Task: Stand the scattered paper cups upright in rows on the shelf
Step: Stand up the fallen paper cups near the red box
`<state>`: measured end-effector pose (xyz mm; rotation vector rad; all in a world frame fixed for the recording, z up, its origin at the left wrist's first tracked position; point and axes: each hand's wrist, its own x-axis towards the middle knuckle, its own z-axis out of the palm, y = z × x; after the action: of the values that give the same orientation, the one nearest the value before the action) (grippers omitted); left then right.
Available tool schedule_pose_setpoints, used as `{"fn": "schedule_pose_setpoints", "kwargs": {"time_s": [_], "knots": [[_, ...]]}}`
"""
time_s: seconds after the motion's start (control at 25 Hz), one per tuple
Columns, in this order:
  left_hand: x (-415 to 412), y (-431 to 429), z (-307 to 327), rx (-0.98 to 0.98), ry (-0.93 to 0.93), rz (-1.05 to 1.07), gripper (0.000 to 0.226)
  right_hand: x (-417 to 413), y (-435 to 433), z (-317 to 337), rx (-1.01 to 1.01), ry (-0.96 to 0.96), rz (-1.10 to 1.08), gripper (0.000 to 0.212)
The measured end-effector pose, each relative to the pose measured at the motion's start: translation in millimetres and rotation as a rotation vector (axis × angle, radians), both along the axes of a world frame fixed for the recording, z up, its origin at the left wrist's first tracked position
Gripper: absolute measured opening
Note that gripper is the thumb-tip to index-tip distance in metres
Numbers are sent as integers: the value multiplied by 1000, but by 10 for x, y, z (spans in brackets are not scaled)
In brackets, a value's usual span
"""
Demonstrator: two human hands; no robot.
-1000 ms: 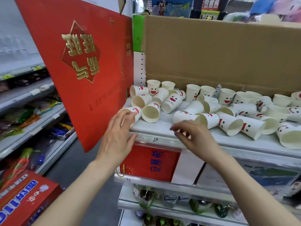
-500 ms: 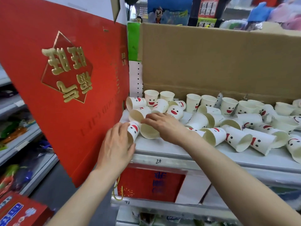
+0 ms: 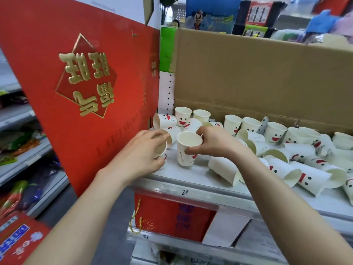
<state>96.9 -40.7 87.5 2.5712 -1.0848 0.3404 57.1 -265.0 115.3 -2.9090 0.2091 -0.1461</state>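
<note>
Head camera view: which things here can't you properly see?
Head view only.
- Cup in the left hand: mostly covered by the hand.
- Lying cup: partly behind the right forearm.
- Rightmost cup: cut off by the frame edge.
- Goods under the shelf: blurred, unreadable.

White shelf point(image 3: 191, 175): paper cups point(image 3: 313, 180) mostly tipped on sides, few upright along back; cardboard panel point(image 3: 257, 77) standing behind.
</note>
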Motion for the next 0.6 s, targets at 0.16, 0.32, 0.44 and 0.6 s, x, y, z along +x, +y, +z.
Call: {"fn": "schedule_pose_setpoints", "kwargs": {"time_s": [0.16, 0.32, 0.44, 0.6], "knots": [[79, -90, 47, 39, 78, -65, 65, 48, -58, -82, -53, 68, 42, 63], [153, -26, -28, 15, 68, -36, 67, 9, -154, 126, 2, 127, 306, 97], [135, 2, -40, -3, 49, 60, 54, 89, -93, 91, 21, 182, 410, 92], [130, -4, -15, -61, 74, 13, 51, 94, -38, -21, 18, 66, 359, 72]]}}
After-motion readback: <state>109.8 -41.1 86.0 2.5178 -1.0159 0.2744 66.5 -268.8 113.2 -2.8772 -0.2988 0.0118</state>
